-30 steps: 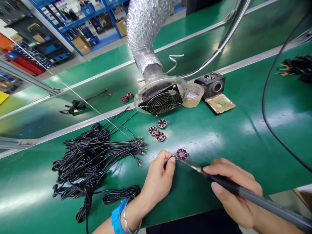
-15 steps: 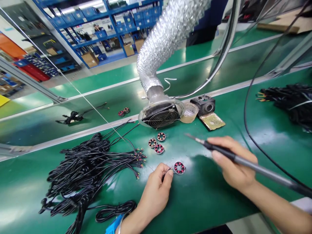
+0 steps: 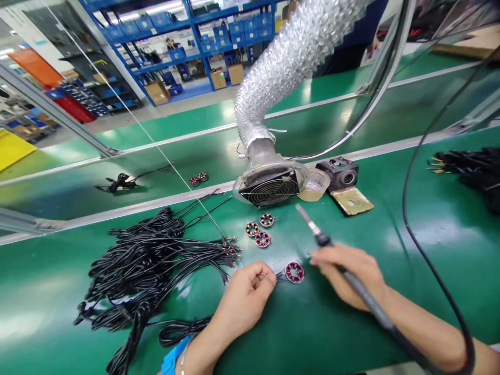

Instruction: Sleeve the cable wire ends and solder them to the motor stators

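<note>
My left hand [image 3: 246,297] is pinched on a thin black wire end right beside a small round stator with red coils [image 3: 294,272] lying on the green belt [image 3: 351,333]. My right hand [image 3: 351,276] grips a soldering iron [image 3: 324,240]; its tip points up and away, toward the fume fan [image 3: 269,188]. Three more stators [image 3: 260,230] lie just beyond. A big pile of black wires [image 3: 148,260] with stripped coloured ends sits to the left of my left hand.
A silver flexible duct [image 3: 289,62] feeds the fan. Beside the fan stand a tip-cleaner cup [image 3: 312,187] and a black iron stand [image 3: 339,174] with a sponge tray. More wires [image 3: 469,166] lie at right. The iron's cable [image 3: 414,229] arcs overhead. Two stators [image 3: 198,179] sit on the far belt.
The soldering iron was lifted off the stator, swung up and right, and has now come back nearer with its tip raised. My left hand stayed pinched on the wire by the stator.
</note>
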A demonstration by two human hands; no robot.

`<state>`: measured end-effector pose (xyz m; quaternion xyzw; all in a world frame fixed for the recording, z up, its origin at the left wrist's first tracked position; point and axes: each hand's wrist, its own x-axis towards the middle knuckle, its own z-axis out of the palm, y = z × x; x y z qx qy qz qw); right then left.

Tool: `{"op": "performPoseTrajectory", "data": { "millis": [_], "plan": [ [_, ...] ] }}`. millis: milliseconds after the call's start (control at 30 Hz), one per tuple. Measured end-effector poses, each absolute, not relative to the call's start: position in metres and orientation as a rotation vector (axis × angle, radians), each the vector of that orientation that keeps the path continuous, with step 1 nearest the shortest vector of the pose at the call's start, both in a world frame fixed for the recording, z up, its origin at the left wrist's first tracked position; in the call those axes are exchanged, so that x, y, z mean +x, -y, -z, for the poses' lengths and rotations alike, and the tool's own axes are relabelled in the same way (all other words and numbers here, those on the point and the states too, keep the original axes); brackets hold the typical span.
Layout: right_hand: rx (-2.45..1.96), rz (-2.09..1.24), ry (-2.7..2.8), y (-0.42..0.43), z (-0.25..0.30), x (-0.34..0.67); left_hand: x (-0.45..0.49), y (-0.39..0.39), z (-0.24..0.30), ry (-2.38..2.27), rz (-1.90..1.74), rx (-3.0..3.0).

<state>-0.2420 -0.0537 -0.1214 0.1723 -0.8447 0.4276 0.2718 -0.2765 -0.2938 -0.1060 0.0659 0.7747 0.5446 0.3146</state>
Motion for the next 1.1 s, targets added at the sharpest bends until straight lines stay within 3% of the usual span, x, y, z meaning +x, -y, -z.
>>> {"op": "performPoseTrajectory", "data": {
  "millis": [100,300,633,933,1100],
  "plan": [
    [0.752,-1.109,2.396,0.075,0.117,-0.243,-0.278,0.293,0.106,-2.057,-1.441,0.201],
    [0.928,-1.222,2.506,0.089,0.116,-0.261,-0.274,0.290,0.103,-2.095,-1.404,0.223],
    [0.787,-1.522,2.545,0.093,0.121,-0.249,-0.270,0.283,0.095,-2.223,-1.328,0.261],
    [0.650,-1.418,2.548,0.100,0.124,-0.241,-0.248,0.298,0.065,-2.173,-1.092,0.691],
    [0.679,-1.390,2.555,0.088,0.126,-0.229,-0.287,0.303,0.062,-2.523,-0.911,0.653]
  ]
}}
